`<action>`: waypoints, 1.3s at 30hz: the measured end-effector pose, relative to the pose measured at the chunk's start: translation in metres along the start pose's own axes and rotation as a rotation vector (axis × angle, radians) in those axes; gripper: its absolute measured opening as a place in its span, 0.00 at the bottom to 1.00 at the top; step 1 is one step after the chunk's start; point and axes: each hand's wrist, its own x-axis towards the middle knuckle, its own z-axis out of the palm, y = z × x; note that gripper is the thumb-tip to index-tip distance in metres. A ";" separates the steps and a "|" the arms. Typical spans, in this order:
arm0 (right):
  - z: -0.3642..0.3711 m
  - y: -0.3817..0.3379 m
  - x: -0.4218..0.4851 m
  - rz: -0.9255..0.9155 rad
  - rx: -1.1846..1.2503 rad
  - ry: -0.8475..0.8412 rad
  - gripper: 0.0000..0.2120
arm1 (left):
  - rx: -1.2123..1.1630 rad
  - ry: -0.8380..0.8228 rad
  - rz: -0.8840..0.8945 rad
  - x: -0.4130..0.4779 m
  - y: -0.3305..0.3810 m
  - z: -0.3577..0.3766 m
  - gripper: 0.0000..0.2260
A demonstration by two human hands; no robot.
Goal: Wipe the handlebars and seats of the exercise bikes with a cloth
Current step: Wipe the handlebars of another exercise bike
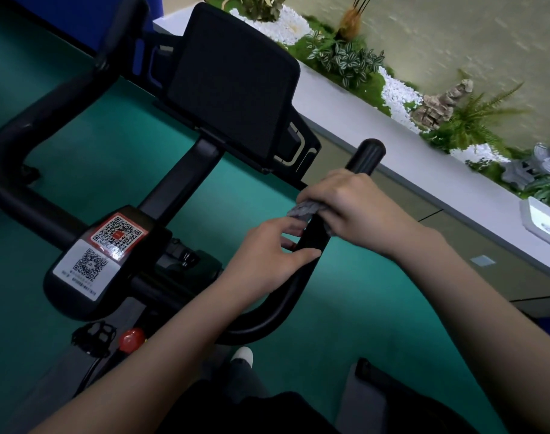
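Indoor gym or fitness room, exercise bike (186,183) with black handlebar (365,155) and dark console screen (233,86), QR-code stickers (117,234), teal floor (110,158), long ledge (345,120) with decorative plants (345,57) and white pebbles (399,98)

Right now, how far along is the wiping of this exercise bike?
Nothing shows as finished. In hand: the right hand grips a grey cloth wrapped round the right handlebar arm, while the left hand holds that arm lower down. Left: the left handlebar arm has no cloth on it, and no seat is in view.
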 end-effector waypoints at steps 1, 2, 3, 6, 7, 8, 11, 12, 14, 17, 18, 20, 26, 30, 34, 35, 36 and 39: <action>0.003 -0.003 -0.003 0.026 0.056 0.007 0.13 | -0.002 -0.001 0.005 -0.001 -0.001 0.000 0.17; 0.005 -0.006 -0.008 0.070 0.132 0.040 0.14 | -0.003 -0.004 0.011 -0.002 -0.001 -0.001 0.17; 0.006 -0.009 -0.014 0.126 0.223 0.105 0.14 | -0.003 -0.007 0.016 -0.003 -0.002 -0.001 0.16; 0.011 -0.018 -0.037 0.254 0.428 0.388 0.14 | 0.002 -0.014 0.017 -0.003 -0.003 -0.001 0.17; 0.014 -0.020 -0.045 0.299 0.469 0.489 0.14 | 0.004 -0.010 0.017 -0.002 -0.003 -0.001 0.17; 0.018 -0.023 -0.052 0.355 0.522 0.595 0.13 | 0.011 -0.003 0.021 -0.002 -0.003 0.000 0.17; 0.028 -0.017 -0.069 0.559 0.742 0.972 0.10 | 0.057 0.015 0.056 -0.001 0.000 0.003 0.20; 0.031 -0.010 -0.070 0.644 0.784 1.089 0.09 | 0.070 0.017 0.070 0.000 0.000 0.004 0.20; 0.036 0.009 -0.065 0.822 0.865 1.225 0.08 | 0.092 0.023 0.087 0.000 0.001 0.006 0.21; 0.047 0.031 -0.040 0.924 1.113 1.189 0.10 | 0.097 0.045 0.097 0.000 -0.001 0.008 0.20; 0.050 0.033 -0.030 0.909 1.188 1.156 0.10 | 0.093 0.049 0.096 0.000 -0.002 0.008 0.20; 0.056 0.032 -0.014 0.852 1.280 1.096 0.09 | 0.090 0.053 0.096 0.000 -0.003 0.008 0.20; 0.077 0.015 -0.018 0.698 1.562 0.988 0.06 | 0.076 0.060 0.091 0.002 -0.004 0.007 0.19; 0.090 0.005 -0.021 0.688 1.633 0.909 0.08 | 0.075 0.070 0.085 0.004 -0.003 0.008 0.20; 0.109 -0.011 -0.032 0.659 1.699 0.796 0.09 | 0.084 0.059 0.095 0.003 -0.002 0.006 0.21; 0.113 -0.016 -0.036 0.656 1.712 0.781 0.09 | 0.094 0.062 0.101 0.003 -0.002 0.006 0.21; 0.116 -0.020 -0.039 0.657 1.720 0.769 0.09 | 0.107 0.068 0.112 0.002 -0.002 0.006 0.20; 0.121 -0.031 -0.051 0.691 1.684 0.730 0.10 | 0.141 0.080 0.145 -0.001 -0.004 0.005 0.18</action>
